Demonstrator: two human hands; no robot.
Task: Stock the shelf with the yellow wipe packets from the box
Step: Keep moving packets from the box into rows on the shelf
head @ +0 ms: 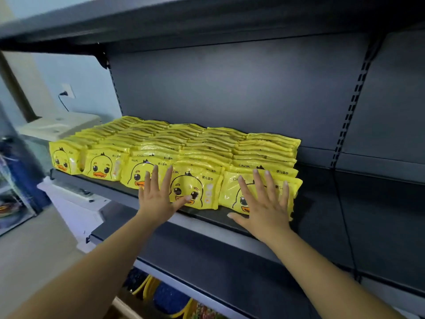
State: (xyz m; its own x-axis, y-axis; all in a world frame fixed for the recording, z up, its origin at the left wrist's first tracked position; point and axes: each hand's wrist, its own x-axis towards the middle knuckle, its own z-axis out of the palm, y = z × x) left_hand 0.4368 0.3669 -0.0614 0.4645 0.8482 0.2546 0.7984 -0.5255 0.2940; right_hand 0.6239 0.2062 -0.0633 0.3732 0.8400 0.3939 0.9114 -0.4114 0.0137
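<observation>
Both hands flat, fingers spread: left hand (156,199) and right hand (264,203) press front yellow wipe packets (195,189); bare shelf (322,203) at frame right.

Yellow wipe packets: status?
Both hands open: left hand and right hand flat against front packets. Yellow wipe packets in five rows on shelf. Nothing in the way.

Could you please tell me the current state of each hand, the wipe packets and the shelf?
Left hand: open, fingers flat against a front packet.
Right hand: open, fingers spread on the rightmost front packet.
Yellow wipe packets: standing in five rows.
Shelf: stocked on its left part, bare on the right.
</observation>
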